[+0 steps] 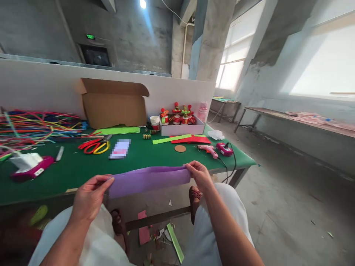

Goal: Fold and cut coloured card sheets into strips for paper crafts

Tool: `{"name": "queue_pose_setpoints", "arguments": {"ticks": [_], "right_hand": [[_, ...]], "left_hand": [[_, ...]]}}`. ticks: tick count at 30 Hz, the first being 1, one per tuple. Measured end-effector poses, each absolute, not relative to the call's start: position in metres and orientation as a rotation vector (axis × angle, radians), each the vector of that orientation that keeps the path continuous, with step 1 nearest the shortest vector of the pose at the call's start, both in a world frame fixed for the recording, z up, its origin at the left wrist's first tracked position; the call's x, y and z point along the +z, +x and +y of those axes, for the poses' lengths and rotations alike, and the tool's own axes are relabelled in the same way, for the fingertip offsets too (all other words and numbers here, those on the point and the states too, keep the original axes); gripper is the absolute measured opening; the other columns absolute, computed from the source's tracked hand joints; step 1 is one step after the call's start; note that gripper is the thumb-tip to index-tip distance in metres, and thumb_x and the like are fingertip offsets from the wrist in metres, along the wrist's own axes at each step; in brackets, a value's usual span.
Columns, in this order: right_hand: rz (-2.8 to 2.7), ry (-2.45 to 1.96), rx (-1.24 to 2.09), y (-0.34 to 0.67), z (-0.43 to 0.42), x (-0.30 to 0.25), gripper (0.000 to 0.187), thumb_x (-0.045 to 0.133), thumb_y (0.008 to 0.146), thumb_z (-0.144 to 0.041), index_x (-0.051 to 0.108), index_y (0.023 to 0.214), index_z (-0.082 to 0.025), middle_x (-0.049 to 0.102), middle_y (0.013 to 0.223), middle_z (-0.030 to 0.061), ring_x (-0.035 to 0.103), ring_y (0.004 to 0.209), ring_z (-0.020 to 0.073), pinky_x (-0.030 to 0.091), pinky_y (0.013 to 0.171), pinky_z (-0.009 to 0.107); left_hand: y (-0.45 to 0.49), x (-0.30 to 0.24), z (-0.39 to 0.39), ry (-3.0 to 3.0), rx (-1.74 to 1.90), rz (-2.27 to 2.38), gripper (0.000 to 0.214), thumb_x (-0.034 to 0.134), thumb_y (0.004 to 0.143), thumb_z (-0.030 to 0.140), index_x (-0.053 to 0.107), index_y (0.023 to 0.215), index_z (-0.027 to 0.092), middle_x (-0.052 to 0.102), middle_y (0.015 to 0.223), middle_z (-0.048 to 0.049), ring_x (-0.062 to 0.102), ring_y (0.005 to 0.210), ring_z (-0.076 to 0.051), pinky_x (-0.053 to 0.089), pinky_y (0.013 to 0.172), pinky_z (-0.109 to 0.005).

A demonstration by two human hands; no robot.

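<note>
A purple foam sheet (pixel 148 179) is stretched between my two hands just in front of the near edge of the green table (pixel 83 166). My left hand (pixel 90 197) pinches its left end with fingers closed. My right hand (pixel 200 174) pinches its right end, fingers also closed. The sheet hangs slightly curved over my lap, above my knees in white trousers.
On the table lie red and yellow scissors (pixel 94 145), a pile of coloured pipe cleaners (pixel 33 127), an open cardboard box (pixel 113 103), a white box with small red figures (pixel 181 123), green and red foam strips (pixel 180 139), a pink glue gun (pixel 209 149). Scraps litter the floor.
</note>
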State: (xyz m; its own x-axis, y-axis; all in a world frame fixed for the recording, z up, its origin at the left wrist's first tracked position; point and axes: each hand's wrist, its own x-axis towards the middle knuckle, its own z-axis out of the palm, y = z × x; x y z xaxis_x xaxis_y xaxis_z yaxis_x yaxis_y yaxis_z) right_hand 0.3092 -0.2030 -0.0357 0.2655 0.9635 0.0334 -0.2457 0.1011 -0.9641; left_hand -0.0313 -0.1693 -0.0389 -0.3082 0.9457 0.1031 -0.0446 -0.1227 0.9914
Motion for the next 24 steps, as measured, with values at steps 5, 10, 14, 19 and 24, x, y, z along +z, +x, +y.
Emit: {"name": "queue_pose_setpoints", "arguments": {"ticks": [5, 10, 14, 19, 24], "right_hand": [[-0.924, -1.129, 1.001, 0.319, -0.199, -0.041, 0.046, 0.090, 0.053, -0.059, 0.068, 0.064, -0.020, 0.063, 0.061, -0.0019, 0.050, 0.059, 0.0120, 0.035, 0.056, 0.025], [-1.086, -1.052, 1.119, 0.322, -0.206, -0.036, 0.057, 0.075, 0.068, -0.073, 0.078, 0.088, -0.021, 0.076, 0.093, 0.0077, 0.066, 0.084, 0.0219, 0.048, 0.072, 0.031], [-1.194, -1.082, 1.083, 0.316, -0.212, -0.031, 0.046, 0.091, 0.057, -0.053, 0.078, 0.091, -0.023, 0.076, 0.099, 0.0056, 0.066, 0.089, 0.0215, 0.050, 0.076, 0.031], [-1.121, -1.111, 1.066, 0.314, -0.210, -0.035, 0.032, 0.092, 0.057, -0.044, 0.075, 0.074, -0.022, 0.076, 0.095, 0.0052, 0.067, 0.083, 0.0184, 0.051, 0.072, 0.030], [-1.125, -1.144, 1.029, 0.316, -0.209, -0.039, 0.028, 0.089, 0.057, -0.043, 0.074, 0.068, -0.021, 0.074, 0.084, 0.0022, 0.063, 0.075, 0.0153, 0.048, 0.070, 0.028]], "left_hand": [[-0.032, -0.047, -0.166, 1.109, 1.568, 1.328, 0.048, 0.086, 0.043, 0.057, 0.066, 0.067, 0.020, 0.071, 0.076, -0.0011, 0.064, 0.076, -0.017, 0.053, 0.073, -0.030], [-0.035, -0.052, -0.164, 1.074, 1.551, 1.329, 0.046, 0.086, 0.046, 0.054, 0.067, 0.070, 0.019, 0.072, 0.076, -0.0009, 0.063, 0.071, -0.015, 0.051, 0.067, -0.027], [-0.037, -0.053, -0.163, 1.052, 1.564, 1.319, 0.044, 0.087, 0.043, 0.047, 0.067, 0.071, 0.020, 0.071, 0.075, 0.0005, 0.063, 0.072, -0.015, 0.052, 0.070, -0.028], [-0.038, -0.050, -0.163, 0.991, 1.574, 1.312, 0.041, 0.089, 0.038, 0.037, 0.066, 0.068, 0.020, 0.070, 0.070, 0.0038, 0.061, 0.070, -0.013, 0.052, 0.068, -0.026], [-0.034, -0.043, -0.165, 0.911, 1.581, 1.343, 0.045, 0.088, 0.029, 0.034, 0.065, 0.066, 0.021, 0.068, 0.064, 0.0045, 0.059, 0.066, -0.013, 0.049, 0.059, -0.025]]}}
